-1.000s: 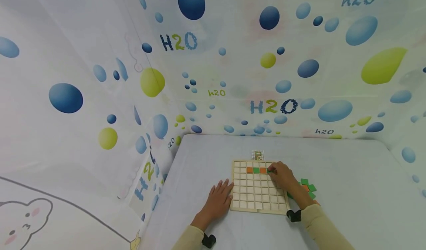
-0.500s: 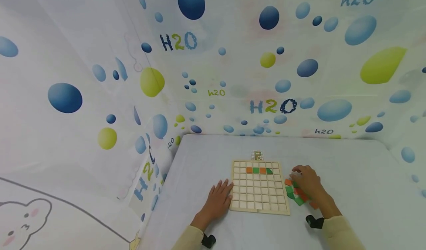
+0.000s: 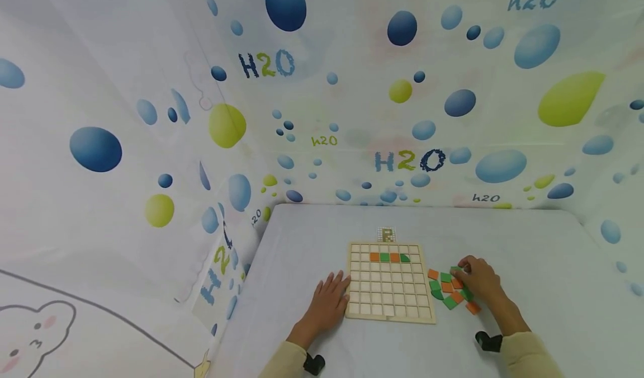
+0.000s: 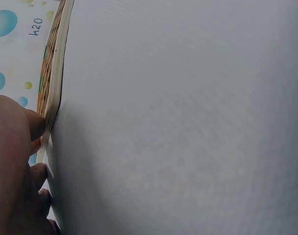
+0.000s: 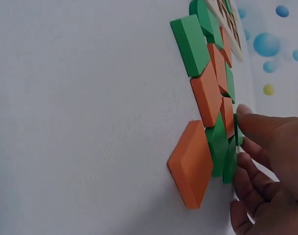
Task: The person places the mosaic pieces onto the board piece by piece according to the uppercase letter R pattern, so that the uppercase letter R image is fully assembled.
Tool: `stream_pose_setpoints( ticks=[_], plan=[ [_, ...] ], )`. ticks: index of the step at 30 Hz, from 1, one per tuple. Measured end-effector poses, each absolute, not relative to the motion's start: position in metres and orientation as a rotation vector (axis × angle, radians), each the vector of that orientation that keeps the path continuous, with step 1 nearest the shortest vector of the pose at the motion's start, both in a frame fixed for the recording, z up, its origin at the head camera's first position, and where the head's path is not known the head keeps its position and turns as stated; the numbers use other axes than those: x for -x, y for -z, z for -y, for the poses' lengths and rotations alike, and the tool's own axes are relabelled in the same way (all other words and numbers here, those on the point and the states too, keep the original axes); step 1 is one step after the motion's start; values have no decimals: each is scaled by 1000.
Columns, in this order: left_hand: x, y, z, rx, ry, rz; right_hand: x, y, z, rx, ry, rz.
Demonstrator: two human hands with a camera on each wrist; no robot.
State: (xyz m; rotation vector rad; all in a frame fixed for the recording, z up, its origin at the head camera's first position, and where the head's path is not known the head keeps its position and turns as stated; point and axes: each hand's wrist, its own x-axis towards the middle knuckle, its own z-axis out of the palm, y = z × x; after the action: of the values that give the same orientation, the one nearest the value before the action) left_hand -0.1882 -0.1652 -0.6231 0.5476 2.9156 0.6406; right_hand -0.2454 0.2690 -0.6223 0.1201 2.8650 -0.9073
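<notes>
A wooden grid board lies flat on the table. Orange and green tiles fill part of one row near its far side, ending in a green tile with one rounded corner. My left hand rests flat with fingers spread, its fingertips at the board's left edge. To the right of the board is a loose pile of orange and green tiles. At the pile's far side my right hand pinches a green tile between thumb and fingers, partly hidden by them.
Beyond the board's far edge lies a small printed pattern card. A white cloth covers the table, and walls with printed bubbles stand behind and to the left. An orange tile sits at the pile's near end.
My right hand has left the rounded green tile in the row, moved right to the pile and taken hold of a green tile there. My left hand stays at the board's edge.
</notes>
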Motion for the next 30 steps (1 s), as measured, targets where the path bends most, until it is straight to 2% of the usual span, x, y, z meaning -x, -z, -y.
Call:
stream_pose_setpoints(
  ticks=[9,30],
  plan=[
    [187,618,164,-544,-655,-2907,243,623,-257,-22,1091,-2873],
    [188,620,164,-531,-648,-2911,248,625,-262,14,1095,-2879]
  ],
)
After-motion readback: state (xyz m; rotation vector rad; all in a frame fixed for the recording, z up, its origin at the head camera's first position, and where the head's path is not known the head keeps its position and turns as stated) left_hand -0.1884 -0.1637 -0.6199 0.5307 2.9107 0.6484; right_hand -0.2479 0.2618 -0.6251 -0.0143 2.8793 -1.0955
